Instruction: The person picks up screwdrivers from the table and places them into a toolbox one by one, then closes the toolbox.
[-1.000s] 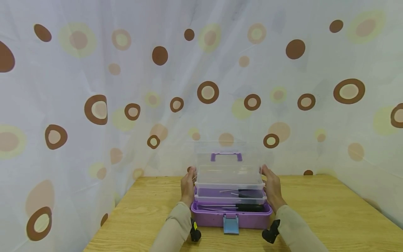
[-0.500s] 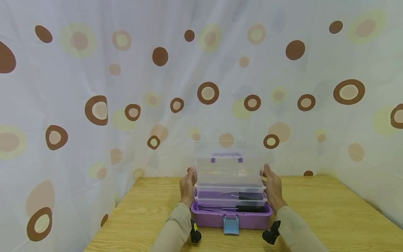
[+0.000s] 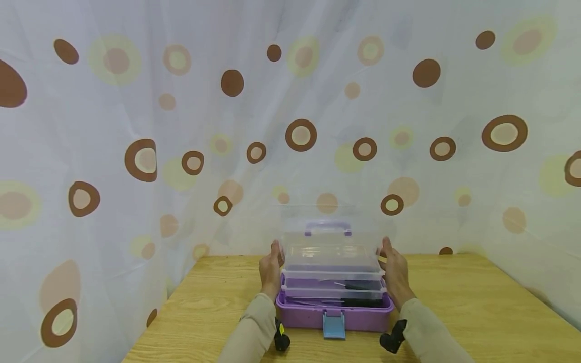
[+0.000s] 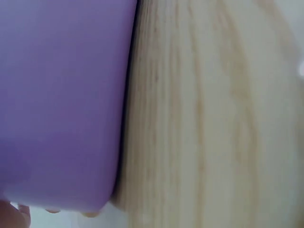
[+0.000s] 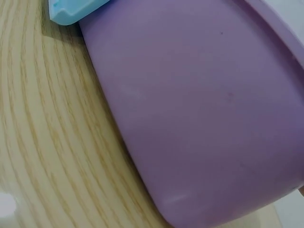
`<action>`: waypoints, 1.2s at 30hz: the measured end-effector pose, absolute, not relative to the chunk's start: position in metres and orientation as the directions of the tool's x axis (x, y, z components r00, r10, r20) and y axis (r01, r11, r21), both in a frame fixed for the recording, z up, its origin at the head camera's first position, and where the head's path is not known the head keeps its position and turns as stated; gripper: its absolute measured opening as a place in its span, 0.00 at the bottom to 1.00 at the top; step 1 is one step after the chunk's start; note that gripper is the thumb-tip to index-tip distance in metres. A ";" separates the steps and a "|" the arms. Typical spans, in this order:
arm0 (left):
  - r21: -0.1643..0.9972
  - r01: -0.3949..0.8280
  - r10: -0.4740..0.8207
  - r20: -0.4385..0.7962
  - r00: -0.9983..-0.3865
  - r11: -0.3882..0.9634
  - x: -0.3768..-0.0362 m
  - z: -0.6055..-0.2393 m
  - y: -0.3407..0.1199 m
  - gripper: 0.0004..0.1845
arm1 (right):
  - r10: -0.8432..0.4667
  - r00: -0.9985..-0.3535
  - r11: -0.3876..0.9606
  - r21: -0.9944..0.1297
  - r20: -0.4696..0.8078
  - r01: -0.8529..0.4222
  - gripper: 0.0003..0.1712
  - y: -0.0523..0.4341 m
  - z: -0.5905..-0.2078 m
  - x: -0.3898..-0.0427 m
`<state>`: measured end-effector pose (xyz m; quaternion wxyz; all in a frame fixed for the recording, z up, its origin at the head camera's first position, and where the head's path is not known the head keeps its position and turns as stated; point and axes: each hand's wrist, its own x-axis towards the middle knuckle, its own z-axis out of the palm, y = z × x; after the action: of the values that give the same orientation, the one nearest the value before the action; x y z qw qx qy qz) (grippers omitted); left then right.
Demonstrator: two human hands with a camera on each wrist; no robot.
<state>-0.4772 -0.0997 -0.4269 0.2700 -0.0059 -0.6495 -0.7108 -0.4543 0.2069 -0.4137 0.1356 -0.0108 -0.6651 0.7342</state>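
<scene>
A toolbox with a purple base [image 3: 306, 318] stands on the table, its blue front latch [image 3: 334, 328] hanging down. Above the base, an upper clear tray [image 3: 333, 276] and a lower clear tray [image 3: 327, 293] sit in steps. A see-through lid with a purple handle [image 3: 328, 225] rises behind. My left hand [image 3: 270, 272] holds the toolbox's left side at tray height, and my right hand [image 3: 396, 275] holds the right side. Some fingers are hidden behind the box. Black-handled screwdrivers [image 3: 361, 302] lie inside. Both wrist views show mainly the purple wall [image 5: 194, 109].
The wooden table [image 3: 213, 302] extends to both sides of the toolbox. A white curtain [image 3: 254, 111] with brown and yellow circles hangs behind and at the sides. Black wrist devices [image 3: 393, 337] sit close to the base's front corners.
Both clear trays have sunk slightly toward the purple base, covering more of the screwdrivers. The lid's handle has changed its tilt. Both hands stay at the sides, almost in place.
</scene>
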 end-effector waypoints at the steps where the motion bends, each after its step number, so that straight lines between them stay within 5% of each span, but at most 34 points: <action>1: 0.922 0.388 -0.369 0.364 -0.856 0.009 -0.477 -0.427 -0.100 0.34 | 0.210 -0.965 -0.087 -0.980 0.159 -0.181 0.54 0.208 -0.413 -0.454; 9: 0.934 0.341 -0.203 0.355 -0.912 0.102 -0.476 -0.413 -0.110 0.46 | 0.148 -0.975 -0.117 -0.976 0.164 -0.182 0.56 0.216 -0.404 -0.450; 20: 0.963 0.241 0.085 0.232 -0.969 0.118 -0.462 -0.398 -0.121 0.60 | 0.050 -0.984 0.021 -0.985 0.174 -0.173 0.56 0.233 -0.402 -0.440; 28: 0.988 0.105 0.241 0.075 -0.968 0.110 -0.454 -0.401 -0.139 0.60 | -0.089 -0.981 0.100 -0.978 0.172 -0.181 0.52 0.239 -0.399 -0.432; 36: 0.994 0.079 0.384 0.046 -0.922 0.072 -0.448 -0.409 -0.157 0.59 | -0.225 -0.960 0.100 -0.976 0.166 -0.192 0.50 0.244 -0.402 -0.425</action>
<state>-0.4480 -0.1569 -0.4089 -0.1150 -0.1602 -0.7229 -0.6622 -0.4245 0.2442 -0.4023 -0.0126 0.1408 -0.7416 0.6558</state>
